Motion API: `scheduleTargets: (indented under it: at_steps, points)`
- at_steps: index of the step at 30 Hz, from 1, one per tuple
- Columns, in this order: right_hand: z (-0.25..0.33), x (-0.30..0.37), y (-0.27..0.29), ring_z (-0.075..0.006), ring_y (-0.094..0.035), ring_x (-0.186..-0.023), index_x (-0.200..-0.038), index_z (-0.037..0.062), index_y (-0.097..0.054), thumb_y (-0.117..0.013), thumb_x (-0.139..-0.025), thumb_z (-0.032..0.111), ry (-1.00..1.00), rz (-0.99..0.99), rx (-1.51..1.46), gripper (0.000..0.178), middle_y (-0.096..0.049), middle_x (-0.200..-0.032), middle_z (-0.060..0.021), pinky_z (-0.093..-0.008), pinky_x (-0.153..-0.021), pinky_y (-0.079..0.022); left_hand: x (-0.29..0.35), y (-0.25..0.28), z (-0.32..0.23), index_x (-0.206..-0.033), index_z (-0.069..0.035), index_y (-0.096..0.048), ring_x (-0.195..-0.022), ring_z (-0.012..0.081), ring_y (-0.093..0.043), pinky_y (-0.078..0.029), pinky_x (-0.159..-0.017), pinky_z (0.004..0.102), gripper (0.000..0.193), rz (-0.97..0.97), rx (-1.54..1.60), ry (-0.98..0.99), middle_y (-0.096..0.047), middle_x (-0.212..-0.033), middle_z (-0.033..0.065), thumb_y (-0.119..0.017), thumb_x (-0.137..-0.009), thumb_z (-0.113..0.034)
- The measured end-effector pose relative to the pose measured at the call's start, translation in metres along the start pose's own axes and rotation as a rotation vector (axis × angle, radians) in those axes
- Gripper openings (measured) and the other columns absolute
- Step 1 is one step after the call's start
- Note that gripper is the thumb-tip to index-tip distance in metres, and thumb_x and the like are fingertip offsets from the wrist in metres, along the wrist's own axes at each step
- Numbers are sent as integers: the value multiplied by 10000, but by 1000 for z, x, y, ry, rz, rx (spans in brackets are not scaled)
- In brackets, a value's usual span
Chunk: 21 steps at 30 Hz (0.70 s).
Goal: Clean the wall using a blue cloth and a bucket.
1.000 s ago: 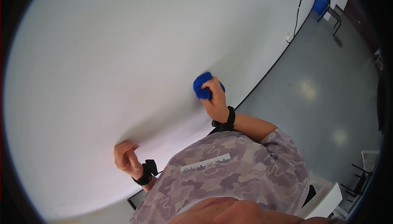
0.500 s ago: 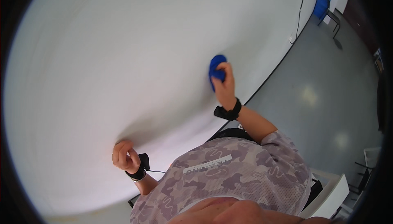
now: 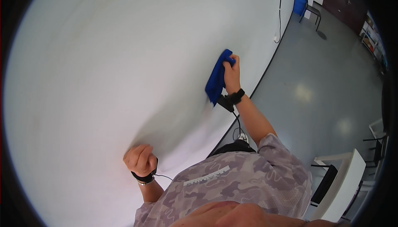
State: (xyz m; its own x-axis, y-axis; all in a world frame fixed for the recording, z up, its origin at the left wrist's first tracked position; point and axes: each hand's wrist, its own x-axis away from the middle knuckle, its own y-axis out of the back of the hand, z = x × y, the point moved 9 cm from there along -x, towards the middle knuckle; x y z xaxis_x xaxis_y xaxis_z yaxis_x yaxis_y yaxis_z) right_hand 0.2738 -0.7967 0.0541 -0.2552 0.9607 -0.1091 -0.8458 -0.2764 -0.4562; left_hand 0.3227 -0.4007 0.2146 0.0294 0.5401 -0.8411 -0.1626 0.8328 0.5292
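Curling into a fist, the left hand [image 3: 140,160] sat by the white wall [image 3: 91,90]. Rightward, a blue cloth [image 3: 216,80] hung at the wall, gripped near 1 end by the right hand [image 3: 232,74]; a loosened pinch could have dropped it.

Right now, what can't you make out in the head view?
All in the head view:
Wall-facing side of the soft blue cloth in the right hand: hidden by the cloth itself.
Whether the curled left hand touches the smooth white wall: blocked by the hand itself.
Items on the white-framed shelf: too small.
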Motion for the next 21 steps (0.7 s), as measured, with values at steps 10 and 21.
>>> scheduleTargets:
  at_steps: [10,21]
  points:
    - [32,136,-72,-286,-494,-736,-924,76,-507,-599,-703,-30,514,577,326,262,-465,-852,-114,-334,-650,-425,7,4,0,-734,-31,-671,-590,257,-602,-479,-525,328,228,-19,-58,63,-641,-745,93,-536,-566,42]
    - [46,46,-5,-250,-482,-736,-899,39,-464,-575,-690,-38,411,113,278,249,-466,-822,-98,-308,-692,-431,44,47,-13,-747,48,-632,-623,255,-557,-444,-525,330,217,-548,-229,338,-569,-735,144,-434,-657,52]
